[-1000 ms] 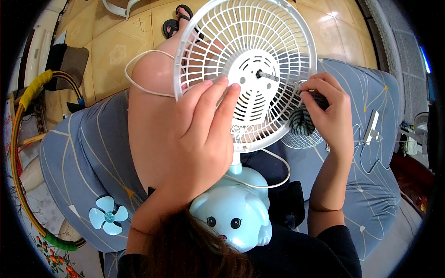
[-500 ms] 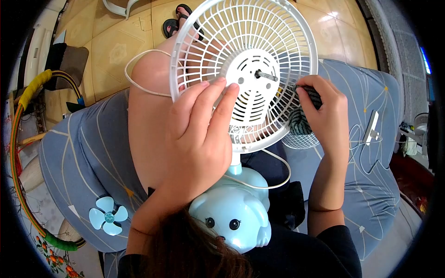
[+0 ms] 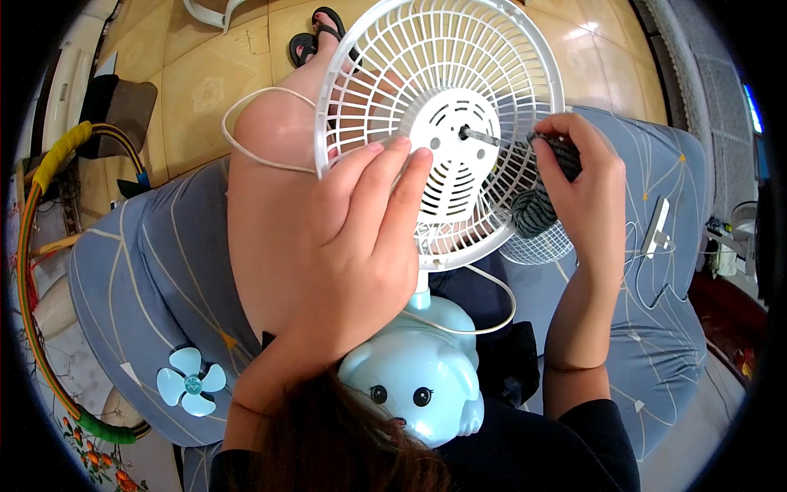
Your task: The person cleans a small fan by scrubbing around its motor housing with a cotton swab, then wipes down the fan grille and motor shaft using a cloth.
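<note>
A white desk fan with its front cover off stands between my legs, its round back grille (image 3: 361,107) facing me. A metal shaft (image 3: 477,135) sticks out of the white motor housing (image 3: 451,184). My left hand (image 3: 361,205) grips the fan at its lower left, fingers laid across the grille and housing; its thumb is hidden. My right hand (image 3: 586,176) pinches a dark green striped cloth (image 3: 537,211) at the right side of the grille, close to the shaft's tip. Below is the fan's light blue animal-shaped base (image 3: 422,373).
A light blue fan blade (image 3: 193,384) lies on the grey patterned sofa cover (image 3: 156,279) at left. A white mesh front grille (image 3: 537,248) shows behind the cloth. To the right are a white power strip (image 3: 656,225) and wires. A striped hoop (image 3: 29,287) stands far left.
The fan head has shifted slightly to the right along with my left hand. My right hand and the cloth have moved a little right, and the cloth is now nearer the shaft's tip.
</note>
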Motion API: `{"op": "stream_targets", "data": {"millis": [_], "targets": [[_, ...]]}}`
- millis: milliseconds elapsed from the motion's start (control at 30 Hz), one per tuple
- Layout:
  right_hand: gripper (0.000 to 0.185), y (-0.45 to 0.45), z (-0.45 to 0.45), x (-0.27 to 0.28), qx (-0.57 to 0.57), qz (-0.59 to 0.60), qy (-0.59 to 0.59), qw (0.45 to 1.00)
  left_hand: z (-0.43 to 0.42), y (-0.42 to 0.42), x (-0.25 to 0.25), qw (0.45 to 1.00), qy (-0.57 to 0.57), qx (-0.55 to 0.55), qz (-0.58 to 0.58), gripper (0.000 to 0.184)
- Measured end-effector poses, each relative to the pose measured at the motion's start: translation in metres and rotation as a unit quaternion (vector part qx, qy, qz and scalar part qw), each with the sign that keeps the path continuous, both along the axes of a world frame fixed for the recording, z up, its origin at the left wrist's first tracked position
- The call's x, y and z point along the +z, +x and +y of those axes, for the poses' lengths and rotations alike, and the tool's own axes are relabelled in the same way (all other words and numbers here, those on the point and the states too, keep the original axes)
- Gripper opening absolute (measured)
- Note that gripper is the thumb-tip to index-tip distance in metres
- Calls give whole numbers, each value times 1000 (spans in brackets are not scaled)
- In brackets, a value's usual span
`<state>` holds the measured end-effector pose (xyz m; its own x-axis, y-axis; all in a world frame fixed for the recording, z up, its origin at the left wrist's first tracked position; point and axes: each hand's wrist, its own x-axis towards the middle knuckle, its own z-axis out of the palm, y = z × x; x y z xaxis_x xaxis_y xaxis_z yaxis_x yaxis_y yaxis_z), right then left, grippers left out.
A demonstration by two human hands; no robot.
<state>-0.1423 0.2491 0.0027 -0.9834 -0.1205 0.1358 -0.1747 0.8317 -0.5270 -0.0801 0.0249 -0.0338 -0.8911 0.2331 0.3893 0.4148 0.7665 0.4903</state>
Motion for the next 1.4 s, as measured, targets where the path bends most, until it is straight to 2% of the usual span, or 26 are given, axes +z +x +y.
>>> {"op": "stream_targets", "data": {"millis": [267,467,567,667,767,900,1000,1100,1233,1367,1400], "targets": [[16,-13,-10,-31,51,52,61,995,5,0,2,1000,-24,-8,4,54],[19,-11,-8,-33,30,1,73,997,9,-2,1,999,-36,-26,28,50],[20,-10,-7,-33,24,-18,28,999,10,-3,2,999,-33,-29,22,49],[20,-11,-8,-33,22,-11,20,999,10,-4,6,997,-68,-14,39,32],[19,-12,-5,-33,4,39,27,999,9,-4,5,997,-61,-10,41,32],[17,-11,2,-31,-27,32,18,999,9,-4,4,998,-52,-4,37,32],[16,-10,2,-32,12,23,-9,1000,11,-5,5,998,-48,-3,33,32],[16,-9,-2,-36,20,26,9,999,10,-5,5,998,-55,-4,38,31],[20,-9,-7,-36,29,29,97,994,9,-4,5,998,-61,-6,33,31],[25,-10,-9,-44,6,25,78,997,9,-5,3,998,-54,-4,36,31],[26,-9,-8,-45,6,32,72,997,8,-4,3,999,-43,-14,25,37]]}}
